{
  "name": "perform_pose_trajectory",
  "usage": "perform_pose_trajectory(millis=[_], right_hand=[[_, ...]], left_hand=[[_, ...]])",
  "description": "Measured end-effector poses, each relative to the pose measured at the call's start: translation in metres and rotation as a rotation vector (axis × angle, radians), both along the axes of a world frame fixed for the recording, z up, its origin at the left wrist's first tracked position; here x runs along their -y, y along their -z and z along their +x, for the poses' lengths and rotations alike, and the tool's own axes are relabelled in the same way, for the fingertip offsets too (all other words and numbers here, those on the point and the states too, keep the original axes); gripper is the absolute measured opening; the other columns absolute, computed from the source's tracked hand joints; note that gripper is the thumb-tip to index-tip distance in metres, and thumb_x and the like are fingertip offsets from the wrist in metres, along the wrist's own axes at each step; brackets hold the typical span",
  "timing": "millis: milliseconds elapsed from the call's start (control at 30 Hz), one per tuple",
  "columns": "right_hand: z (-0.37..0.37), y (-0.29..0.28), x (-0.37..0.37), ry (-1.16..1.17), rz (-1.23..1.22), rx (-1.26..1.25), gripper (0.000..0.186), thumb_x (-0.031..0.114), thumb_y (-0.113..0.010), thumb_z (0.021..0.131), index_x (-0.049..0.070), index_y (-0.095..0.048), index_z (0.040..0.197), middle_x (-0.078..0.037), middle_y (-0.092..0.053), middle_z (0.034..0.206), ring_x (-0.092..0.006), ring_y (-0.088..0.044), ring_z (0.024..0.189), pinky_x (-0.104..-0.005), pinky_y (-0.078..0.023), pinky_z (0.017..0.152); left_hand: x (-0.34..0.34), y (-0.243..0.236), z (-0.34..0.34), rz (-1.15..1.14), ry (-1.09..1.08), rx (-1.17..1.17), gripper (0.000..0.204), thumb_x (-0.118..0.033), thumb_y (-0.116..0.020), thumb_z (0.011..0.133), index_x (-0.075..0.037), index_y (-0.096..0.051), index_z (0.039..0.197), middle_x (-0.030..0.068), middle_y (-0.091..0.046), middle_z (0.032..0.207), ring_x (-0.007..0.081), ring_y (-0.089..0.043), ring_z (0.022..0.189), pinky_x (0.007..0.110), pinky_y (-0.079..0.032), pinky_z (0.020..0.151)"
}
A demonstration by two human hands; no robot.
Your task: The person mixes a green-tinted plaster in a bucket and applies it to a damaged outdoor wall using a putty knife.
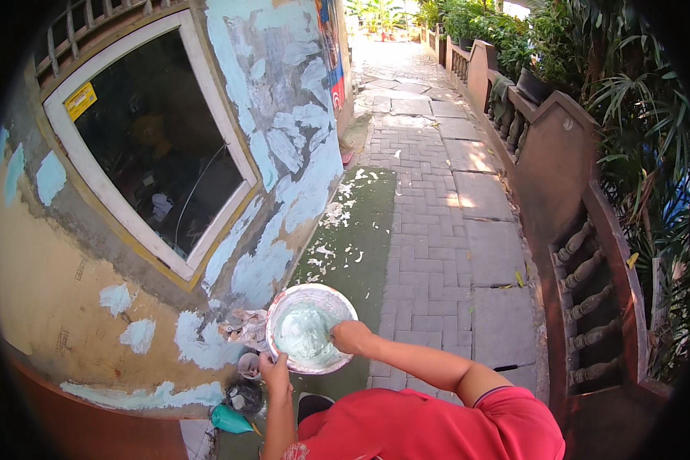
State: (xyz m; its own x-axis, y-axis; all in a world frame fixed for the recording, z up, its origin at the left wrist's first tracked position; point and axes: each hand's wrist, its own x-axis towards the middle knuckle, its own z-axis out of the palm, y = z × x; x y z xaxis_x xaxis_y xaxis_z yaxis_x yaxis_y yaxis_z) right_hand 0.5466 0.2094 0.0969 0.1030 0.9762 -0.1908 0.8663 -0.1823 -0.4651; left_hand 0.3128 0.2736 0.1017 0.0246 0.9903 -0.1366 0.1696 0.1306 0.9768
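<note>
A round white bucket (311, 288) with a smeared rim is held up in front of my body. Inside it lies thick, pale mint-coloured paste (303, 331) with swirl marks on its surface. My left hand (274, 372) grips the near left part of the rim, thumb on top. At the bucket's right side my right hand (350, 337) is closed over the opening. Whatever it grips is hidden by the fingers and the paste.
A wall patched with light blue paint (261, 268) and a white-framed window (149, 138) stand at left. Paint flakes litter a green strip (364, 230) beside grey paving (422, 261). A brown balustrade (552, 161) runs along the right. A teal container (230, 419) sits low at left.
</note>
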Motion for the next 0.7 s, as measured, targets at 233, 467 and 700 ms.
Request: perform_pose_trajectory(millis=[233, 467, 700], right_hand=[[0.116, 0.029, 0.012, 0.395, 0.084, -0.431, 0.03, 0.027, -0.066, 0.084, 0.009, -0.074, 0.106, -0.022, -0.07, 0.091, -0.0356, -0.069, 0.087, -0.0422, -0.053, 0.081], [0.248, 0.026, -0.01, 0.708, -0.112, -0.568, 0.031, 0.029, -0.064, 0.085, 0.007, -0.074, 0.104, -0.019, -0.072, 0.088, -0.0345, -0.07, 0.083, -0.0403, -0.054, 0.078], [0.377, -0.027, -0.068, 0.494, 0.061, 0.009, 0.024, 0.022, -0.06, 0.087, 0.001, -0.071, 0.09, -0.023, -0.068, 0.083, -0.0405, -0.066, 0.081, -0.0495, -0.052, 0.074]], left_hand=[[-0.032, -0.018, 0.14, 0.066, 0.268, -0.071, 0.02, -0.001, -0.064, 0.077, 0.003, -0.058, 0.095, 0.0068, -0.063, 0.088, 0.0124, -0.057, 0.078, 0.028, -0.047, 0.07], [-0.089, 0.017, 0.291, 0.052, 0.453, 0.025, 0.016, 0.001, -0.064, 0.078, 0.0, -0.058, 0.093, 0.0043, -0.063, 0.088, 0.0094, -0.056, 0.076, 0.025, -0.046, 0.07], [-0.152, 0.01, 0.447, -0.06, 0.55, 0.013, 0.018, -0.002, -0.065, 0.08, 0.001, -0.058, 0.097, 0.0051, -0.063, 0.091, 0.0096, -0.059, 0.081, 0.026, -0.049, 0.073]])
